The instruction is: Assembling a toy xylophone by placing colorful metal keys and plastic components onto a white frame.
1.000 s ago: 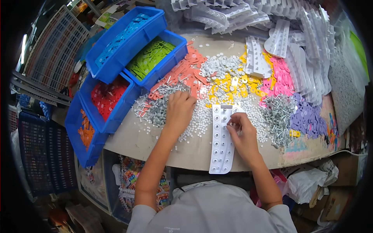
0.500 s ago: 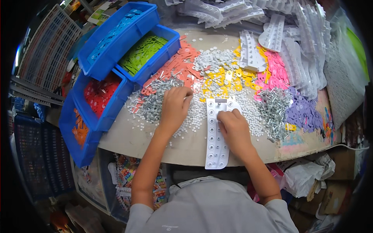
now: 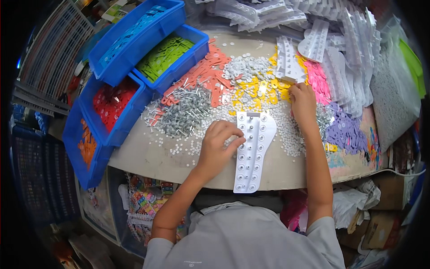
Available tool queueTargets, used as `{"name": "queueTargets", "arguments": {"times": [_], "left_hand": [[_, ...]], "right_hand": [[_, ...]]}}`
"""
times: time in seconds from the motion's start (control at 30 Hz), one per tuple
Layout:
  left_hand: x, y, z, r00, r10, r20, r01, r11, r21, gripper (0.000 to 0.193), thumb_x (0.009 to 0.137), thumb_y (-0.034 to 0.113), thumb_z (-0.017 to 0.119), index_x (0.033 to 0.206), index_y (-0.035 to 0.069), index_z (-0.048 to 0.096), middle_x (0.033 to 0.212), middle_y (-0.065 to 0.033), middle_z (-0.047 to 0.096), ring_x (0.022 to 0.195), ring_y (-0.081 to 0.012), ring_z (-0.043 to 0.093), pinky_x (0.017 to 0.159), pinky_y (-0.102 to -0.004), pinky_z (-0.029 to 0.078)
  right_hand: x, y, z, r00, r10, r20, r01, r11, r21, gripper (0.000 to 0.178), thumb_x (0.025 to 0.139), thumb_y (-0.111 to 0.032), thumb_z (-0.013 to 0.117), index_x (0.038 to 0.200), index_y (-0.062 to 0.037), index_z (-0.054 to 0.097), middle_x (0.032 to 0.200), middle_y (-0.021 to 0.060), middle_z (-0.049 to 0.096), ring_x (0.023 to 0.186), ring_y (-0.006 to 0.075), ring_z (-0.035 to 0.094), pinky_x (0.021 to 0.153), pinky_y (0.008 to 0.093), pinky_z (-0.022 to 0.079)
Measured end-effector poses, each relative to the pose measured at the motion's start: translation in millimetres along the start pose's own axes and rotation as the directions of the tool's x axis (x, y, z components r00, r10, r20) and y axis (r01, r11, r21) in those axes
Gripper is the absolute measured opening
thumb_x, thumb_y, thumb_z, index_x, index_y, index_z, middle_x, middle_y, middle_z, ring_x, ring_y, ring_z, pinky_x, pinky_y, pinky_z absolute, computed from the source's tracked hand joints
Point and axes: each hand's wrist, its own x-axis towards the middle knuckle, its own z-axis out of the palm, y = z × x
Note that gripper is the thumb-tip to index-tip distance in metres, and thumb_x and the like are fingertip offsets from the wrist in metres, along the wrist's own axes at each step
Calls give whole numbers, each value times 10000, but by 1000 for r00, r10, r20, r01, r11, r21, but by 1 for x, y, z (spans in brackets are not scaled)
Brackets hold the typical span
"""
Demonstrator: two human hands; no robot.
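Observation:
A long white plastic plate point(image 3: 250, 154) with rows of round sockets and small metal pegs lies at the table's front edge. At its left edge is my left hand point(image 3: 217, 148), thumb and fingers curled close together; anything between the fingertips is too small to name. Farther right, my right hand point(image 3: 303, 102) reaches into the yellow flat pieces point(image 3: 257, 92) beside the pink ones point(image 3: 318, 83). Its fingers are pinched, and what they hold is hidden. Metal screws point(image 3: 186, 112) are heaped left of the plate, and small white discs point(image 3: 286, 134) lie scattered around it.
Blue bins point(image 3: 177, 62) with blue, green, red and orange pieces stand at the left. Orange-red pieces point(image 3: 199, 74), purple pieces point(image 3: 345, 130) and a second screw pile point(image 3: 323, 117) lie on the table. White plastic plates point(image 3: 354, 54) are stacked at the back right, beside a clear bag point(image 3: 394, 94).
My left hand has moved from the screw heap to the plate's left edge. My right hand has left the plate and gone up and right to the yellow pieces.

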Motion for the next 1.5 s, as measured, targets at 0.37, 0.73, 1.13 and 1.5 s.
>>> {"name": "queueTargets", "arguments": {"times": [0.37, 0.73, 1.13, 1.5], "left_hand": [[-6, -6, 26, 993, 118, 15, -119, 982, 148, 138, 779, 130, 814, 842, 69, 707, 1000, -64, 593, 998, -270, 561, 898, -399, 422], [-12, -9, 37, 937, 334, 103, -349, 877, 331, 153, 803, 164, 802, 881, 88, 694, 1067, -64, 613, 1039, -273, 578, 900, -418, 426], [3, -42, -50, 990, 95, -100, 13, 653, 757, 147, 811, 148, 761, 906, 83, 670, 936, -62, 574, 960, -262, 552, 872, -424, 416], [3, -51, -43, 981, 92, -171, 64, 680, 730, 137, 801, 97, 774, 879, 88, 661, 937, -50, 575, 966, -271, 548, 876, -417, 382]], "right_hand": [[-12, -5, 3, 999, 26, 36, -25, 998, -50, 60, 910, -57, 618, 963, -29, 615, 934, 165, 630, 892, 364, 593, 793, 476, 481], [-5, -4, 7, 988, 94, 122, -93, 996, -11, 58, 894, -29, 586, 947, -10, 597, 915, 205, 636, 893, 400, 589, 777, 486, 466], [-35, -83, -75, 963, 183, 198, -266, 762, 590, 99, 914, -13, 664, 1010, -8, 644, 912, 94, 676, 895, 243, 628, 796, 375, 462], [-96, -130, -78, 924, 20, 383, -276, 726, 630, 142, 786, 23, 767, 903, -20, 698, 912, 69, 712, 911, 247, 613, 837, 357, 490]]}}
